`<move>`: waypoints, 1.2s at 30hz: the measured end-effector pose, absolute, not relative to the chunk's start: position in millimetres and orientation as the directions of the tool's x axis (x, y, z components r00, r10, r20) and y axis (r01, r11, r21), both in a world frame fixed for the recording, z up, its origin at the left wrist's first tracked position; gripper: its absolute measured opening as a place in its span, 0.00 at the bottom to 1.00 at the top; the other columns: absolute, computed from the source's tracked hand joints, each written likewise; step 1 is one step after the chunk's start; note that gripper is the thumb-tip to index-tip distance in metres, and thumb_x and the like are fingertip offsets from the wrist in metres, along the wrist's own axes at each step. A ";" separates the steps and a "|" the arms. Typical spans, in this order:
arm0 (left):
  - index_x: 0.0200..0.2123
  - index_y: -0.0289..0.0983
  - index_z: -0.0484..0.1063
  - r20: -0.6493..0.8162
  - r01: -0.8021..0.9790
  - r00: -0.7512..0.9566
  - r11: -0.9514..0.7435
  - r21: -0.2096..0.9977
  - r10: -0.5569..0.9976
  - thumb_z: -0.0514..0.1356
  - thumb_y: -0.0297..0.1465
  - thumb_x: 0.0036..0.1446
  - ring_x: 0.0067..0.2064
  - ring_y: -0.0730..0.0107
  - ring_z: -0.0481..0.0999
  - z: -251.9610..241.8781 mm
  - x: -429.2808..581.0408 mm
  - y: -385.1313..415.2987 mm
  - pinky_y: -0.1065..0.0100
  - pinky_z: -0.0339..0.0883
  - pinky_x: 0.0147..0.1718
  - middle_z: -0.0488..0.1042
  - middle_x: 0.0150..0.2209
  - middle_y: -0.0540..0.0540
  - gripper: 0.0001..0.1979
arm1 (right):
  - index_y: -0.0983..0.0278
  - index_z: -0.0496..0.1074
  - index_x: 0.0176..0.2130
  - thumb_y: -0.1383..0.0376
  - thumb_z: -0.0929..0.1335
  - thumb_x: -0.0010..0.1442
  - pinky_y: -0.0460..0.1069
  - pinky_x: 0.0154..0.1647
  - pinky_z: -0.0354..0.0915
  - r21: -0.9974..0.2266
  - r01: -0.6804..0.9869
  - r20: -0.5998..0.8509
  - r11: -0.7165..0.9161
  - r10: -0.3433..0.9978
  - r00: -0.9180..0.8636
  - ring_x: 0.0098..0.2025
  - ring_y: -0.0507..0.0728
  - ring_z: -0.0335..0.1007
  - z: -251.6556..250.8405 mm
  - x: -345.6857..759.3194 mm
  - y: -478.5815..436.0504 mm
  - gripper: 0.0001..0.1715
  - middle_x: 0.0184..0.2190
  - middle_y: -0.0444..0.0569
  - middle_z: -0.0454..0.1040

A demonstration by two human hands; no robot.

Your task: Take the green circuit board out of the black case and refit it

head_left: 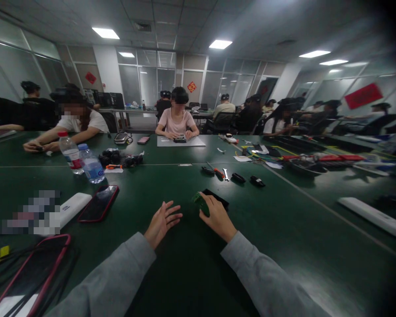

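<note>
My left hand (164,221) is held over the green table with its fingers spread and nothing in it. Between the thumb and fingers of my right hand (215,215) is a small green circuit board (200,202), partly covered by the fingers. Just behind that hand lies a flat black piece (219,198), half hidden by it. Farther back sit an orange-handled screwdriver (219,173), a small wrench (225,175) and several black parts, one of them a rounded black piece (238,177).
To my left are a red-edged phone (99,203), a white power bank (69,210), a larger red-cased phone (36,273) with cables and two water bottles (91,165). A long white bar (372,215) lies at right. Across the table a person (178,119) handles a device.
</note>
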State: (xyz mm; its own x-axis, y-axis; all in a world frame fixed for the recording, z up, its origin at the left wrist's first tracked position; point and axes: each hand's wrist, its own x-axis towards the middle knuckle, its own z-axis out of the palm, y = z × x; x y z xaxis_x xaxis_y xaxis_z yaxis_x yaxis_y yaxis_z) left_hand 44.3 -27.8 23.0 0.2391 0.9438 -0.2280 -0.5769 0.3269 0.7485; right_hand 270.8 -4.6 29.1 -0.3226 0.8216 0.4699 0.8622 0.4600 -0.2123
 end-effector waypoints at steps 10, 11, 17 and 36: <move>0.56 0.34 0.56 -0.254 -0.547 0.241 0.347 0.762 0.937 0.51 0.43 0.57 0.43 0.60 0.74 29.4 44.7 -30.0 0.57 0.64 0.48 0.65 0.54 0.32 0.27 | 0.62 0.52 0.59 0.62 0.63 0.55 0.50 0.40 0.63 -0.196 0.924 0.426 0.328 0.877 -0.221 0.41 0.56 0.65 27.1 312.5 3.9 0.33 0.45 0.52 0.64; 0.56 0.34 0.55 -0.251 -0.548 0.244 0.346 0.762 0.937 0.51 0.43 0.57 0.43 0.60 0.74 28.8 44.5 -30.0 0.57 0.64 0.48 0.65 0.54 0.32 0.28 | 0.63 0.52 0.59 0.62 0.63 0.55 0.50 0.40 0.63 -0.185 0.935 0.429 0.303 0.881 -0.200 0.40 0.56 0.66 25.3 323.9 5.3 0.34 0.45 0.52 0.64; 0.56 0.33 0.54 -0.258 -0.548 0.245 0.353 0.758 0.935 0.52 0.45 0.55 0.43 0.58 0.74 29.2 44.9 -29.5 0.56 0.63 0.48 0.64 0.54 0.32 0.30 | 0.66 0.53 0.59 0.58 0.65 0.53 0.51 0.39 0.61 -0.102 0.987 0.471 0.122 0.880 -0.060 0.39 0.58 0.67 4.7 434.3 20.2 0.37 0.44 0.59 0.65; 0.56 0.32 0.54 -0.279 -0.527 0.251 0.373 0.764 0.927 0.51 0.45 0.56 0.41 0.60 0.74 30.5 47.3 -26.9 0.57 0.64 0.47 0.64 0.54 0.32 0.30 | 0.69 0.61 0.56 0.40 0.64 0.47 0.56 0.29 0.58 -0.422 0.841 0.381 -0.338 0.776 0.503 0.35 0.65 0.69 -0.1 714.7 48.5 0.49 0.42 0.70 0.69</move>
